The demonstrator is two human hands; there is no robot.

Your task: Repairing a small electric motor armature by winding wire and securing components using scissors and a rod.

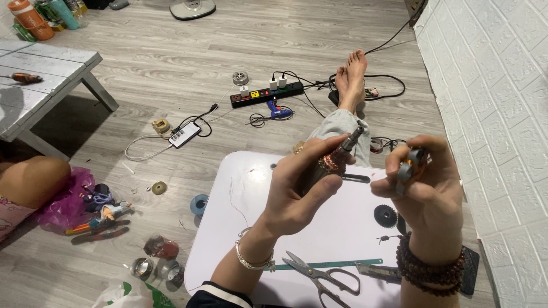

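My left hand [299, 188] grips a small motor rotor [337, 157] with copper windings and a metal shaft that points up and to the right. My right hand [425, 185] pinches a small grey metal part [412, 163] just right of the rotor's tip. Both hands hover above a white lap table [240, 228]. On that table lie a black gear [385, 215], a pair of scissors [322, 276], a green ruler [337, 264] and a utility knife [379, 272].
A black power strip [265, 94] with plugs, a blue glue gun [278, 111], a charging phone [184, 134] and cables lie on the wood floor. My feet [351, 77] stretch ahead. Tools and a pink bag [71, 199] sit left, beside another person's knee [31, 179]. A white brick wall [496, 85] stands right.
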